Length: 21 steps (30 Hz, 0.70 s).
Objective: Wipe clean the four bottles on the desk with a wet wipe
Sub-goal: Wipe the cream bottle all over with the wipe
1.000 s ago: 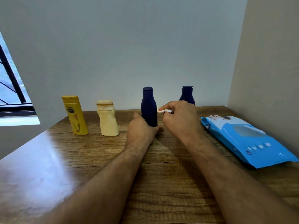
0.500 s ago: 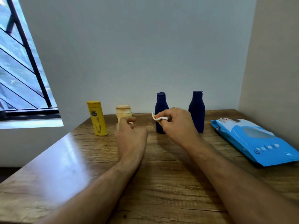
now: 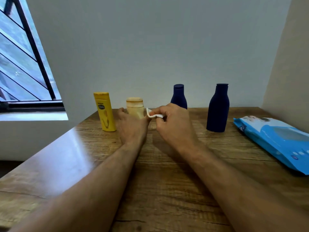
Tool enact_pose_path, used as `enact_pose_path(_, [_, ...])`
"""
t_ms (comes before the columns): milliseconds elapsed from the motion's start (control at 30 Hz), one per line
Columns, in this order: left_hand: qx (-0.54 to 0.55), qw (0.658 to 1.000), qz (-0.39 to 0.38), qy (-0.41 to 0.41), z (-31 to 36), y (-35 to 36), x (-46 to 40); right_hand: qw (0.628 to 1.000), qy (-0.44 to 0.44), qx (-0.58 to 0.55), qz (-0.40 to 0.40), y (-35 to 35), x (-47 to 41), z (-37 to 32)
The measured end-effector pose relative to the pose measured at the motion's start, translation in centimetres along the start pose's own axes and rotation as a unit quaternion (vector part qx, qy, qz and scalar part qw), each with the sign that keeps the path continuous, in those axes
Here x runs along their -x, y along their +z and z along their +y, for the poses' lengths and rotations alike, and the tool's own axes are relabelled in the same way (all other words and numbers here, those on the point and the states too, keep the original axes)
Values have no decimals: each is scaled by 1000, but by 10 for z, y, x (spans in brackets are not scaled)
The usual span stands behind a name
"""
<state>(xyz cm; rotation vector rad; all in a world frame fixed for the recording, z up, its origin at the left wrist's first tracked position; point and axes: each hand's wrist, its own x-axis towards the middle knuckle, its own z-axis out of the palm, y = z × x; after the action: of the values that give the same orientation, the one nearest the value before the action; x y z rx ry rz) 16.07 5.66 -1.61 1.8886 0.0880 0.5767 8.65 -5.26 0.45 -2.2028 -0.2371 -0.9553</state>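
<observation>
Four bottles stand in a row at the back of the wooden desk [image 3: 167, 181]: a yellow bottle [image 3: 104, 111], a cream bottle [image 3: 135, 107], a dark blue bottle [image 3: 178, 97] and a second, nearer dark blue bottle [image 3: 217, 108]. My left hand [image 3: 132, 127] wraps around the lower part of the cream bottle, hiding its base. My right hand [image 3: 173, 125] pinches a folded white wet wipe [image 3: 153, 113] right beside the cream bottle and covers the foot of the first blue bottle.
A blue pack of wet wipes [image 3: 275, 141] lies flat at the desk's right side near the wall. A barred window [image 3: 25, 64] is on the left. The wall stands directly behind the bottles.
My left hand has left the first blue bottle and moved left onto the cream bottle. My right hand with the wipe has followed to the left. The camera has turned left.
</observation>
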Motion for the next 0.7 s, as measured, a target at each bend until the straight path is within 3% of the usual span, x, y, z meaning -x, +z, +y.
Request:
enact_pose_path(100, [3,999,-33,25,2,-3,0,1000,-7,-6,20,-3,-2,1])
enact_pose_path(167, [81,992,-88,34,8,-8,5,999,-13,-8,31,-8,-2,2])
enact_pose_path(333, [338,890,-306,-22,10,-17,11,992,-77,-30,92,-28,8,-3])
enact_pose_path(533, [383,849,-361,-36,16,-18,15,981,-98,-24,164,-37,6,-7])
enact_pose_path(700, [415,821,-393,-12,16,-19,20,987,-103,9,122,-34,5,3])
